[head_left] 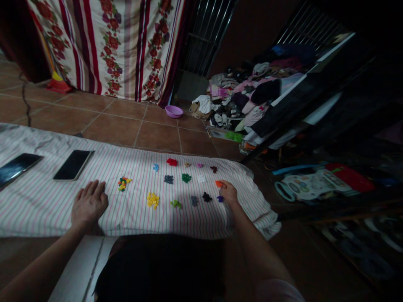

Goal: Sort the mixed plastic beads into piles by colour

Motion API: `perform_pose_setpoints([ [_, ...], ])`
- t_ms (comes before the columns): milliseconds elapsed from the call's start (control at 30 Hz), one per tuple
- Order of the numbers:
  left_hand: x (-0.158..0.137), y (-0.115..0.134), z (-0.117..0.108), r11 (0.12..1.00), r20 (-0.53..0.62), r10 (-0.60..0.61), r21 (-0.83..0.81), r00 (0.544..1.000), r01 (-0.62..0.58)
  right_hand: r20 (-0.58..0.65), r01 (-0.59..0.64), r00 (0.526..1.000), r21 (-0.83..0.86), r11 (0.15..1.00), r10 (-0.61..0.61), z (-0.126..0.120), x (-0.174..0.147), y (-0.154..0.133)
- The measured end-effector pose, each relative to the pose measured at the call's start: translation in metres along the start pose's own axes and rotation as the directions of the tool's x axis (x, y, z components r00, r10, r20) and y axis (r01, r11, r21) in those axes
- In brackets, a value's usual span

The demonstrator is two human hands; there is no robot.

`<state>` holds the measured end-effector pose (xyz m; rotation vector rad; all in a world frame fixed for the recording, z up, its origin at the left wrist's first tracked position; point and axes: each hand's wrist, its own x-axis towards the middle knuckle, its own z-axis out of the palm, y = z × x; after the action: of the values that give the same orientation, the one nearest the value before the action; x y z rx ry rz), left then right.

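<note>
My left hand point(90, 202) lies flat on the striped cloth, fingers stretched out and holding nothing. At the right, the fingertips of my right hand point(228, 192) touch a small orange pile point(218, 183); whether a piece is pinched between them I cannot make out. A purple pile point(220, 199) sits just below that hand. Further left lie small piles of little pieces sorted by colour, among them black point(207, 196), white point(201, 178), dark green point(186, 178), red point(171, 162) and yellow point(153, 200). A mixed pile point(124, 183) of green, yellow and orange pieces is nearest my left hand.
Two dark phones, one a black phone point(73, 165), lie on the cloth-covered table point(103, 218) at the left. Beyond it, a purple basin point(174, 111) stands on the tiled floor. A heap of clothes point(248, 92) and a dark rack fill the right.
</note>
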<state>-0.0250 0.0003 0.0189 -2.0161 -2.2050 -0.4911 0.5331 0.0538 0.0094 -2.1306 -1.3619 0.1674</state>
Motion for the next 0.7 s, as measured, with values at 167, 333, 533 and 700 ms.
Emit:
perform_pose_setpoints([
  [167,0.000,-0.002,0.003,1.000,0.002,0.011,-0.003,1.000,-0.011,-0.003,0.015,1.000,-0.007,1.000,-0.016,-0.004,-0.003,-0.003],
  [333,0.000,-0.004,0.008,0.999,-0.010,0.004,0.044,1.000,-0.003,-0.003,0.070,0.998,-0.019,0.997,-0.070,-0.002,-0.003,-0.014],
  [533,0.000,-0.007,0.014,0.999,-0.045,0.003,0.048,0.999,0.000,-0.048,0.279,0.959,0.010,0.960,-0.278,0.015,-0.006,-0.037],
  [700,0.001,-0.010,0.018,0.999,-0.064,0.008,0.051,0.998,-0.005,-0.037,0.440,0.898,0.060,0.896,-0.439,0.035,-0.015,-0.060],
])
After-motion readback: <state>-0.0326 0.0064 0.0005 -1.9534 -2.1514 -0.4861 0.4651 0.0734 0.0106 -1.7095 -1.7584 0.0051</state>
